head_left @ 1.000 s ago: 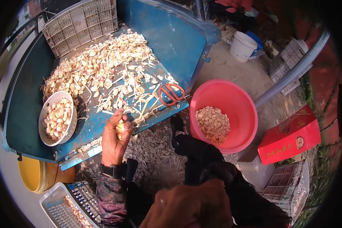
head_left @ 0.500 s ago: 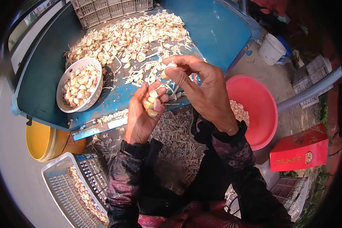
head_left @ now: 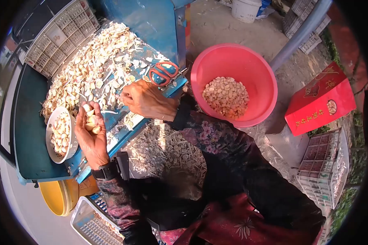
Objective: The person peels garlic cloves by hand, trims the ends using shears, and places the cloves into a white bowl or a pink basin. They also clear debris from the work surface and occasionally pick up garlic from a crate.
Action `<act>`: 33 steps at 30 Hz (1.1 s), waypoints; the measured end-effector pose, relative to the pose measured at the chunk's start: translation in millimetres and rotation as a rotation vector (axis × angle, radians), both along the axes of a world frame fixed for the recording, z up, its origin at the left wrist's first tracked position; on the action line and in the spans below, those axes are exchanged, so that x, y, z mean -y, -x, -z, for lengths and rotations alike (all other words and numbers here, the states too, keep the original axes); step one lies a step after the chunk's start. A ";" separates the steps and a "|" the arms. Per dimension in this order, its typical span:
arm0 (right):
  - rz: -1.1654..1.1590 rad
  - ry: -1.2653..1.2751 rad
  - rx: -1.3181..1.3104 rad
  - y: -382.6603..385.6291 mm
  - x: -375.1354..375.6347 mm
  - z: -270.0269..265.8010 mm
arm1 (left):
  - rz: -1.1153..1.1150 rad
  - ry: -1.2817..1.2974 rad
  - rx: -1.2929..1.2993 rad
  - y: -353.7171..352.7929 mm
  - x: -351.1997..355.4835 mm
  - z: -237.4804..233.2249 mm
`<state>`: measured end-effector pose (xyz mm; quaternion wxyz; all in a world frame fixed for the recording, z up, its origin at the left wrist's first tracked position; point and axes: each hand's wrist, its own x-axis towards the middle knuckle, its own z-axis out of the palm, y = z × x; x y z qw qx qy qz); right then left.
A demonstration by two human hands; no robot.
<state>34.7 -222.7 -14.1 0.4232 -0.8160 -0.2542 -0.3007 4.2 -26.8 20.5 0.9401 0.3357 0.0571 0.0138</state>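
Several garlic cloves (head_left: 93,120) rest in the curled fingers of my left hand (head_left: 95,145), at the front edge of the blue tray (head_left: 22,141). Just to its right, my right hand (head_left: 149,100) is bent palm down with its fingers curled together. Its fingertips are beside the garlic pile (head_left: 98,61), and I cannot make out what they hold. Red-handled scissors (head_left: 163,74) lie right behind this hand. Left of my left hand, a white perforated bowl (head_left: 72,143) contains unpeeled-looking cloves (head_left: 60,134).
A pink basin (head_left: 210,61) with pale cloves (head_left: 225,97) stands at right, near a red box (head_left: 319,102). Plastic crates (head_left: 321,167) are at lower right; another crate (head_left: 63,36) sits on the tray. A yellow bucket (head_left: 53,196) and a basket (head_left: 84,214) stand lower left.
The view has swung right, bringing the basin nearer the middle. My right hand, which pinched a pale clove above my left hand, is now lower with curled fingers. The scissors have come into sight.
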 end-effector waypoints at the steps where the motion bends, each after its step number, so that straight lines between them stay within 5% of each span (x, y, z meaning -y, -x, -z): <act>1: -0.016 0.004 -0.064 1.0 3.6 1.1 | 0.050 -0.028 0.011 -1.5 11.9 -11.8; 4: 0.001 0.182 -0.069 -2.3 6.3 15.1 | 0.181 -0.121 0.063 -1.1 85.6 -63.3; 5: -0.069 -0.182 0.051 -9.8 -6.5 12.1 | 0.367 -0.104 0.180 -1.0 115.3 -72.5; 6: -0.139 -0.200 0.053 -11.2 -12.0 5.5 | 0.434 -0.235 0.183 2.1 144.4 -77.3; 7: -0.092 0.011 -0.185 -10.7 -7.1 -1.3 | 0.624 -0.343 0.298 2.6 165.6 -73.9; 8: -0.033 0.243 -0.412 -11.7 1.7 -4.7 | 0.488 -0.426 0.340 8.4 188.7 -64.6; 9: -0.137 0.185 -0.427 -17.7 10.1 -0.9 | 0.418 -0.505 0.382 12.5 192.8 -64.4; 11: -0.135 0.163 -0.392 -24.3 14.7 11.3 | 0.321 -0.586 0.410 9.3 177.5 -62.0; 14: -0.242 -0.334 -0.266 -26.4 24.9 17.6 | 0.263 -0.368 0.203 -3.3 109.3 -37.6; 15: 0.002 0.095 -0.276 -29.1 23.4 5.6 | 0.156 -0.428 0.142 -9.4 79.8 -29.4; 17: -0.002 0.052 -0.397 -26.4 12.2 -10.2 | -0.111 -0.316 -0.037 -13.3 25.9 -13.5; 20: -0.067 0.057 -0.372 -35.9 -5.5 -3.9 | -0.191 0.035 -0.063 -13.8 -32.6 21.0; 29: -0.135 0.388 -0.140 -55.5 -49.4 25.5 | 0.021 0.248 -0.157 -3.0 -20.7 22.4; 33: -0.087 0.450 -0.316 -57.1 -54.1 13.5 | 0.048 0.247 -0.144 -6.2 -24.6 25.1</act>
